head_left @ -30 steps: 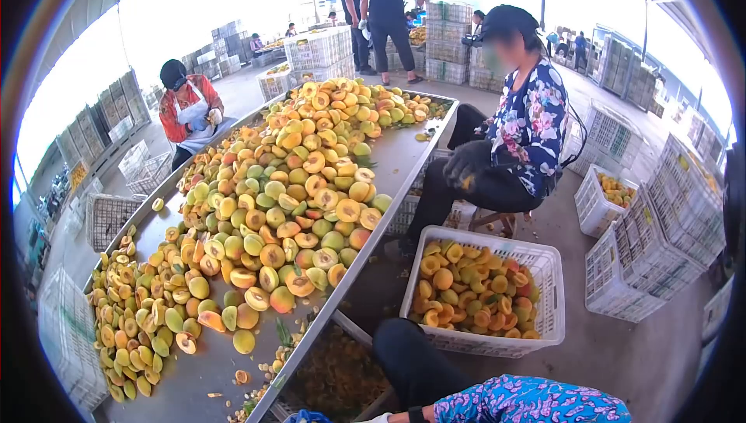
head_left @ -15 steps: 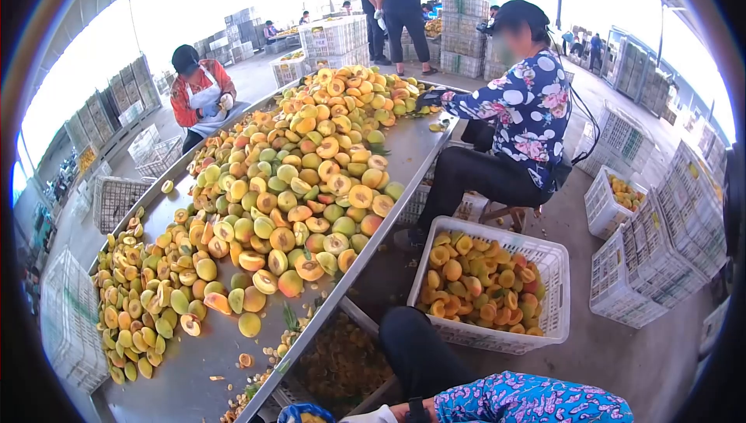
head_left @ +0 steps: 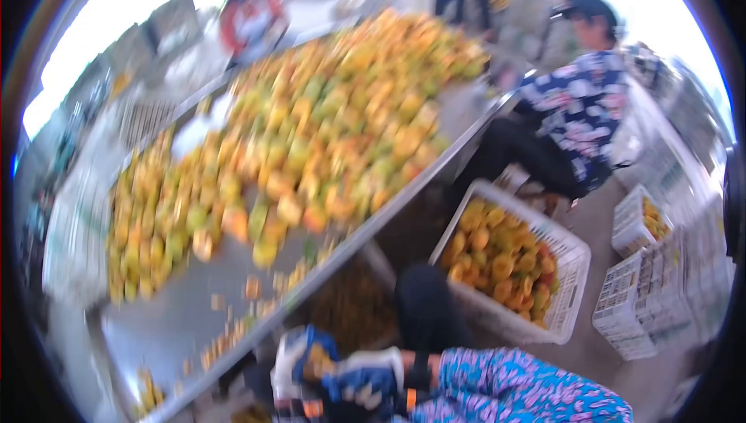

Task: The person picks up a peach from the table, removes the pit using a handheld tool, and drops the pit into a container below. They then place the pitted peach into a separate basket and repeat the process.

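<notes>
Both my hands are low in view, gloved in white and blue and blurred by motion. My left hand (head_left: 292,357) is closed around a yellow peach (head_left: 318,359). Beside it, my right hand (head_left: 364,376) has its curled fingers close to that fruit. What the right fingers hold, if anything, cannot be made out. A dark band circles the right wrist, below a blue floral sleeve (head_left: 513,388). Just beyond my hands runs the edge of a metal table (head_left: 167,337) with a large heap of whole and halved peaches (head_left: 326,127).
A white crate (head_left: 571,291) of peach halves stands to the right of my knee. Behind it sits a person in a floral top (head_left: 571,104); another person (head_left: 252,22) is across the table. Stacked crates (head_left: 653,291) stand at the right. Pits and scraps (head_left: 225,337) lie along the near table edge.
The view has swung and blurred; the table scene sits lower at left and more of my two hands shows. My hands have come up from the bottom edge, the peach with them.
</notes>
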Available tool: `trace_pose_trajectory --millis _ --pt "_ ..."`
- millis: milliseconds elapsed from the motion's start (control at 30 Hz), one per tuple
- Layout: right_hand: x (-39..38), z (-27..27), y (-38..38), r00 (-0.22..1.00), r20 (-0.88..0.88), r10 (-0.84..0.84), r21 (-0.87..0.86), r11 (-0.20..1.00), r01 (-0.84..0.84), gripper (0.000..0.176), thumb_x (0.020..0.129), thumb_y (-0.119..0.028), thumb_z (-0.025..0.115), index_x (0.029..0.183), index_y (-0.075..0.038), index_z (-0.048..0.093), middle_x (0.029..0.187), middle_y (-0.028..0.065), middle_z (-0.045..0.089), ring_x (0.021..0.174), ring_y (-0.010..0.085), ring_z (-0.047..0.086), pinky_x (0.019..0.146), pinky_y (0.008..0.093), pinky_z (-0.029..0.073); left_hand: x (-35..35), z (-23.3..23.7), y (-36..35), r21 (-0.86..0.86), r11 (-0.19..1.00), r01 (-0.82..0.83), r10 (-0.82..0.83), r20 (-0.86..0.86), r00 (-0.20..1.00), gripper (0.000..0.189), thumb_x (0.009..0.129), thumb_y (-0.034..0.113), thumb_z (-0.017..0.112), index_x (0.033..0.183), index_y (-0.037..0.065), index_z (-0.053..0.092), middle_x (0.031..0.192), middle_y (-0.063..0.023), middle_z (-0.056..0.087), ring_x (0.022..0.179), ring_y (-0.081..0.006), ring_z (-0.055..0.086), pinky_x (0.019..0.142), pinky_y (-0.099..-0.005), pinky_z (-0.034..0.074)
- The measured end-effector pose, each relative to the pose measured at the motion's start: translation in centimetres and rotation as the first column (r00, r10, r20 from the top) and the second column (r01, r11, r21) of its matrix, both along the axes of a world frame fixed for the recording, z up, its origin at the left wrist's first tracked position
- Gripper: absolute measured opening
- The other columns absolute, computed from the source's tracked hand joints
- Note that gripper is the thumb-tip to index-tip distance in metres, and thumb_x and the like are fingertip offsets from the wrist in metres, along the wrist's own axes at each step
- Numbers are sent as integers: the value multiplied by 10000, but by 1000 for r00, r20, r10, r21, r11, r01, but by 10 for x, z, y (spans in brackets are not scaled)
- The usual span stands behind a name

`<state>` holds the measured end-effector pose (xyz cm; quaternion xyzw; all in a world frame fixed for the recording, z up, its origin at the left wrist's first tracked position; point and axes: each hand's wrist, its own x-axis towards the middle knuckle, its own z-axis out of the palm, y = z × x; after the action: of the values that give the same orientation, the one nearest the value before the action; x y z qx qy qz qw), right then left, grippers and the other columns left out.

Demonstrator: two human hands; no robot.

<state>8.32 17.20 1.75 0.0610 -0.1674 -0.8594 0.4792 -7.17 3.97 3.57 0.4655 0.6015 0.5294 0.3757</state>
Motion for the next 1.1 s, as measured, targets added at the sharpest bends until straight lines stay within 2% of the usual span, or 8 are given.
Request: trace_pose_trajectory --millis 33,433,533,633,700,733,967,1100 --pt "0 1 -1 998 13 -59 -47 997 60 351 990 -365 367 1015 -54 527 647 -35 452 415 70 407 422 222 346 13 -2 2 -50 975 -219 195 668 718 266 865 249 599 916 -11 589 798 -155 610 653 -243 600 574 -347 494" --pt "-8 -11 -17 929 -43 -367 -272 899 342 444 1017 -320 289 1046 48 535 495 -72 388 326 60 374 340 256 374 30 -41 33 22 807 -590 48 994 102 394 939 422 498 997 46 599 910 -96 630 818 -250 622 685 -396 531" --pt "-9 16 4 907 -129 -400 212 883 420 397 1002 -322 374 1006 33 552 488 -54 396 311 55 347 327 234 338 30 -55 30 -128 720 -682 252 964 86 358 951 399 488 1038 71 599 950 -64 625 870 -229 613 756 -395 524" --pt "-16 26 23 889 -391 -238 764 455 458 319 953 -332 516 958 -17 564 525 -33 433 334 68 370 342 225 323 28 -37 25 -173 582 -794 555 798 233 320 951 308 515 1092 30 584 959 -89 631 852 -202 618 747 -335 524" --pt "-22 11 24 876 -479 -48 867 -178 465 323 924 -321 565 970 -1 557 581 12 494 426 99 476 402 258 396 23 -16 5 -131 630 -765 623 673 397 307 948 272 516 1070 0 591 957 -117 637 816 -205 623 729 -310 521" --pt "-22 -13 29 792 -538 287 560 -581 591 355 870 -315 612 964 18 530 745 200 634 682 346 634 587 386 494 25 2 -3 -105 534 -839 726 565 392 300 945 254 521 1054 -14 596 947 -127 641 799 -211 627 722 -311 523" --pt "-5 -78 28 616 110 780 610 -542 578 333 873 -273 531 1089 -34 616 1016 228 637 953 398 603 793 459 476 2 37 -164 -18 -2 -1000 989 148 -4 275 858 124 635 1066 -52 607 969 -115 659 787 -201 642 728 -294 512" --pt "-18 -49 33 716 71 694 736 -521 432 343 865 -283 543 1059 -9 616 1023 243 630 958 402 600 810 452 472 -11 41 -180 4 -127 -992 387 -921 -53 277 807 83 665 1064 -15 631 1073 -118 643 924 -208 624 834 -328 476"
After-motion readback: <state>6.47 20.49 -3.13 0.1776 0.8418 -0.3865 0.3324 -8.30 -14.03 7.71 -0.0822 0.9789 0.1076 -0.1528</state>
